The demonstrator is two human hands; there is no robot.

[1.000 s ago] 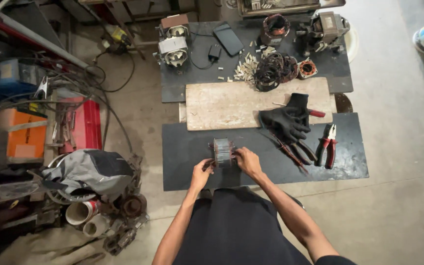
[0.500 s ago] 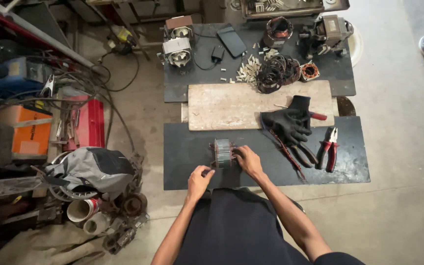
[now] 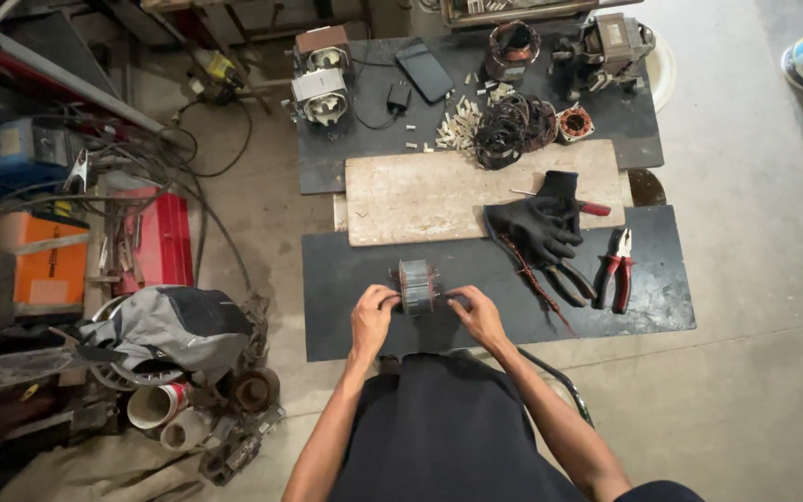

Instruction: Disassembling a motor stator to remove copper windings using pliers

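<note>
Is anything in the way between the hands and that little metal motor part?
No. Both hands already touch the motor core: the left hand at its left end, the right hand at its right. The gloves and pliers lie off to the right on the mat.

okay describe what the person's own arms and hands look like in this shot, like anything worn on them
Both arms are bare from above the elbow down to the fingers: no sleeves, no gloves, and no watch, ring or bracelet that can be made out at this size. The left hand and right hand are uncovered. A pair of black gloves lies unworn on the black mat. Dark clothing covers the lap.
</note>
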